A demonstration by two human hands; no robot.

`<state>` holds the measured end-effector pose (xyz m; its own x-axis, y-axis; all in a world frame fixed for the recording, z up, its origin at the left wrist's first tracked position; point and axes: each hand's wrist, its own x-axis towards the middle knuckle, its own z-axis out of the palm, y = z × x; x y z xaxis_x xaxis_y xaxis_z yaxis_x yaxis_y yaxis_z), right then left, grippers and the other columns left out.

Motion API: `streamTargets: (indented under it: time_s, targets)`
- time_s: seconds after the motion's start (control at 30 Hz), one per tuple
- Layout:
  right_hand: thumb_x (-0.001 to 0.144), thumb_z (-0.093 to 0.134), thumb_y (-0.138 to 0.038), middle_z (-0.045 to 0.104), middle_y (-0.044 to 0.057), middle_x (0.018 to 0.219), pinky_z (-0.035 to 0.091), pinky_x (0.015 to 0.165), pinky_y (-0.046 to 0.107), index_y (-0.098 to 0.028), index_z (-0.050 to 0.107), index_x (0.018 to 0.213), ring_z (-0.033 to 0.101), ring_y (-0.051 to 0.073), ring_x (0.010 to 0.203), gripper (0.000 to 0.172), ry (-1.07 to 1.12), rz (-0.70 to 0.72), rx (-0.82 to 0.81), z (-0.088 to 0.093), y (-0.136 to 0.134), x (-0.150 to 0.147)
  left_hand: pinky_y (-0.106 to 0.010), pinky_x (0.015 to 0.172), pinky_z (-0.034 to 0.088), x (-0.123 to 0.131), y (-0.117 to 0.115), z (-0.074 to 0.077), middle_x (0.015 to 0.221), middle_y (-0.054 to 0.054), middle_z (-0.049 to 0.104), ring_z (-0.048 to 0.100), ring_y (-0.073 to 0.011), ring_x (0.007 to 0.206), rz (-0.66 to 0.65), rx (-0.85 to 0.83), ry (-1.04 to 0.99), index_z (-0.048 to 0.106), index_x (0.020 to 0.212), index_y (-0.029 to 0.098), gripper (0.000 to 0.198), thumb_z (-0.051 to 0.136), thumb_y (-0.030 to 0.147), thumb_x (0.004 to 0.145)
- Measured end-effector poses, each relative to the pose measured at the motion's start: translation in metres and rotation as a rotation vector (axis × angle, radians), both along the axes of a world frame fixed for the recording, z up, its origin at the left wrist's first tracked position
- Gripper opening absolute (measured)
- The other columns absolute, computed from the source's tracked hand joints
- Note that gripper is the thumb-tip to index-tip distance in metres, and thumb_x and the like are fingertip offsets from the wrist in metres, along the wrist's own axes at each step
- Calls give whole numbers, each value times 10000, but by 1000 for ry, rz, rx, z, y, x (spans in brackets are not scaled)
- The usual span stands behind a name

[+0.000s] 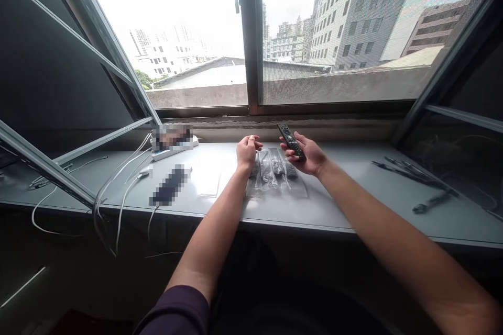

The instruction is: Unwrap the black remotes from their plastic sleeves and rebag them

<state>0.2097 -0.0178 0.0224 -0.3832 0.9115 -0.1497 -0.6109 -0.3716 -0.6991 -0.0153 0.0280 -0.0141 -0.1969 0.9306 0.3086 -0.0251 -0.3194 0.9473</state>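
Observation:
My right hand (pixel 308 154) grips a black remote control (pixel 291 142), its button side facing up and tilted, held above the table. To its left, my left hand (pixel 248 151) has its fingers curled in. What they hold, if anything, is hidden from this angle. Beneath and between both hands lies a clear plastic bag (pixel 271 180) on the white tabletop (pixel 298 212), with dark items showing through it. Left of my left forearm is a flat white sheet or packet (pixel 210 184), hard to make out in the glare.
White cables (pixel 123 201) run from a power strip (pixel 175 152) at the back left and hang over the front edge. A blurred-out dark object (pixel 170 186) lies near them. Dark cables (pixel 408 175) lie at the right. Metal frames (pixel 113 68) flank the table before a window.

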Motion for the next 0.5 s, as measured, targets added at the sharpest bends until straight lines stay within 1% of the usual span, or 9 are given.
streamTargets:
  time_s: [0.07,0.13,0.2,0.33,0.4,0.43,0.5]
  targets:
    - [1173,377,-462,696,70,831,428,342,201,-209,689,1219,519,136,513,404,37,18,16,-1,1,2,-298,676,509,0,0,0,786,-70,777,692,-167,656,-1,-2,1,760,1005,182,303,580,419,1062]
    - [1173,355,-413,657,46,786,420,342,198,-214,691,1227,503,136,500,394,56,19,19,-2,0,3,-300,683,511,0,-1,0,789,-71,777,690,-167,658,-4,-5,4,759,1006,184,303,582,423,1064]
    - [1161,391,-379,641,39,774,457,360,212,-211,690,1226,523,145,514,349,59,21,22,-1,0,3,-303,684,510,0,-1,0,786,-71,776,690,-168,656,-4,-4,3,758,1007,184,303,578,421,1066]
    - [1132,555,-423,643,40,761,591,450,259,-201,687,1197,608,173,594,266,43,18,3,1,-2,0,-298,668,497,0,1,-1,783,-69,777,690,-168,652,-2,-2,-3,758,1010,185,290,570,400,1062]
    - [1116,617,-370,698,62,811,611,466,247,-200,679,1181,658,175,636,192,-2,-6,-26,1,-1,-1,-296,664,493,0,1,-1,780,-67,777,687,-167,647,-2,-6,-3,756,1004,188,286,571,398,1060]
    - [1113,626,-343,737,84,868,605,459,236,-200,672,1173,684,178,659,162,-29,-15,-38,1,0,-2,-296,663,492,0,1,-1,776,-65,776,685,-167,643,0,-9,-3,755,999,188,286,568,396,1060]
    - [1120,606,-353,785,128,987,563,414,219,-203,656,1149,706,181,676,161,-59,-21,-43,0,0,-2,-297,663,491,0,0,0,770,-64,774,683,-166,640,3,-9,-3,756,997,187,286,558,384,1060]
